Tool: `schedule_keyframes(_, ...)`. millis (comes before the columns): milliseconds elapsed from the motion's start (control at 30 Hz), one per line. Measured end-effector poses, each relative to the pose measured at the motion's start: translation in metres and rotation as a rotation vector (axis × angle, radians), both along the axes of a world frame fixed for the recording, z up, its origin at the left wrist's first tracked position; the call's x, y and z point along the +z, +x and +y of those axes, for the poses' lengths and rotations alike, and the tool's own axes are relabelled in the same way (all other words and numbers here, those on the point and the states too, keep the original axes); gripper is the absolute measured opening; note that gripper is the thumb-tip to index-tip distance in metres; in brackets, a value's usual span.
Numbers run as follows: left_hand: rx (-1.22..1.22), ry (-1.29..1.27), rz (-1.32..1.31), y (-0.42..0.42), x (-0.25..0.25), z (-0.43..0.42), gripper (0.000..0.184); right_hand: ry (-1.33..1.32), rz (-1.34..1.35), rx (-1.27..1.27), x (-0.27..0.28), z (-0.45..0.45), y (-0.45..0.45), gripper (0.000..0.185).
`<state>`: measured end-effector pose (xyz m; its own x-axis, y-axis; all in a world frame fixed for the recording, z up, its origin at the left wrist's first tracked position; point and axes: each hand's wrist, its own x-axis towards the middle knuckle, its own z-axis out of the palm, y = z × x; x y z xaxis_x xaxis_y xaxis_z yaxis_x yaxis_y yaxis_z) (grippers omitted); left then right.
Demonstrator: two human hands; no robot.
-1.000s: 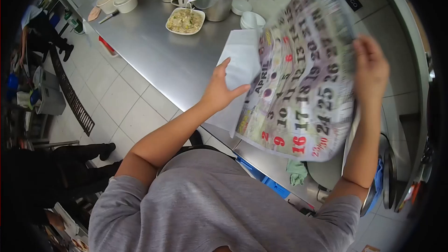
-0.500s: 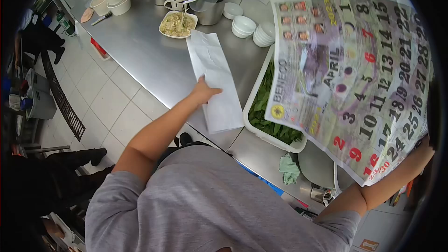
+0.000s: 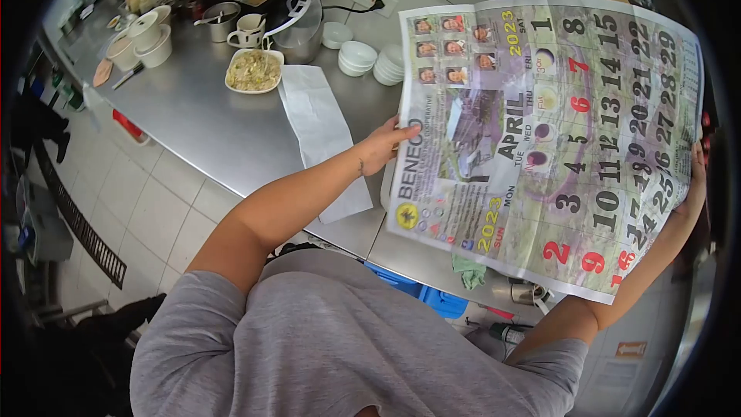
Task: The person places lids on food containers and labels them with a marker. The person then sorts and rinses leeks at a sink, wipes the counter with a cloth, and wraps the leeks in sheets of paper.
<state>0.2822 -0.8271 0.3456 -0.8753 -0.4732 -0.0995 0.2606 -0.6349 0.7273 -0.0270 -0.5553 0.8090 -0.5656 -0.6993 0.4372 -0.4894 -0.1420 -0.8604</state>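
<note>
A large calendar sheet (image 3: 482, 208), printed APRIL 2023, spreads between my two hands above the steel counter. My left hand (image 3: 383, 147) grips its left edge, thumb on the printed face. At the far edge, my right hand (image 3: 695, 185) is closed on the sheet, its fingers partly out of sight behind the paper. Under and beside my left forearm lies a folded white paper (image 3: 315, 112) on the counter. Only a sliver of the white tray's rim (image 3: 385, 191) shows; the calendar hides its leafy greens.
A square dish of food (image 3: 253, 71) stands beyond the white paper, near a mug (image 3: 248, 31) and a steel pot (image 3: 220, 22). Stacked white bowls (image 3: 357, 57) sit by the wall. Lidded tubs (image 3: 147, 37) are at far left. A green cloth (image 3: 468, 270) lies at the near edge.
My left hand has let go of the folded white paper and moved right to grip the calendar's left edge. The sheet is spread flatter and now covers the greens. The view has shifted.
</note>
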Motion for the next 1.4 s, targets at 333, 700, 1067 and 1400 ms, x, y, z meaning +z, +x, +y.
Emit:
schedule_keyframes(333,0.1,-0.284,-0.006,0.126,0.079,0.025,0.03,0.267,0.267,-0.171,-0.091,-0.092,0.319,0.033)
schedule_keyframes(700,0.43,-0.701,-0.588,0.428,0.063,-0.091,0.025,-0.154,-0.695,0.208,-0.266,-0.068,0.349,0.087)
schedule_keyframes(1067,0.467,-0.38,-0.661,0.513,0.029,-0.145,0.027,0.24,-0.407,0.262,-0.321,-0.088,0.501,0.088)
schedule_keyframes(1400,-0.065,-1.716,-0.782,0.321,-0.107,-0.03,0.067,0.594,-0.504,-0.364,-0.468,-0.089,0.364,0.035)
